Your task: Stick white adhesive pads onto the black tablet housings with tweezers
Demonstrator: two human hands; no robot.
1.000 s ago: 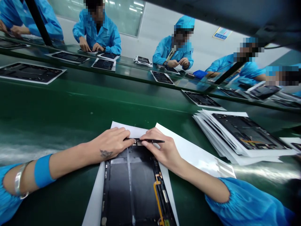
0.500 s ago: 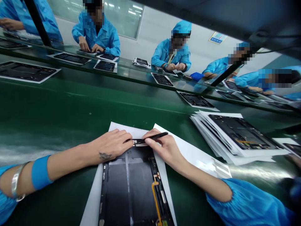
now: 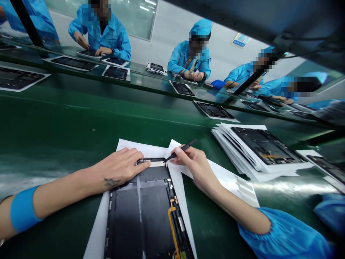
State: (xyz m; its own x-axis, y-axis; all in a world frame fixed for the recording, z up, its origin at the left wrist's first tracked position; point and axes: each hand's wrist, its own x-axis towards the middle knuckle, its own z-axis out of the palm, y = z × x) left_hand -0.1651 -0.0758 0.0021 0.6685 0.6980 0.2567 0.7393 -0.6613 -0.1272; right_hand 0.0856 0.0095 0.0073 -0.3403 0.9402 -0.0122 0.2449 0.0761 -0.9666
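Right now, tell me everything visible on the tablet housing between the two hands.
The black tablet housing lies flat, inner side up, on a white sheet; its near end is out of frame. Inside, dark panels are divided by a pale lengthwise line. An orange flex cable runs along the right side; a white strip crosses the far end. The left hand rests on its far-left corner. Whether the black pointed tool touches it is unclear.

Pale wall (image 3: 169, 30) behind. Window (image 3: 137, 25) upper left, bright light streaks (image 3: 148, 4) on pane. Framed poster (image 3: 240, 40) right of it. Glossy green desk (image 3: 78, 126); dark overhead panel (image 3: 237, 16) upper right.
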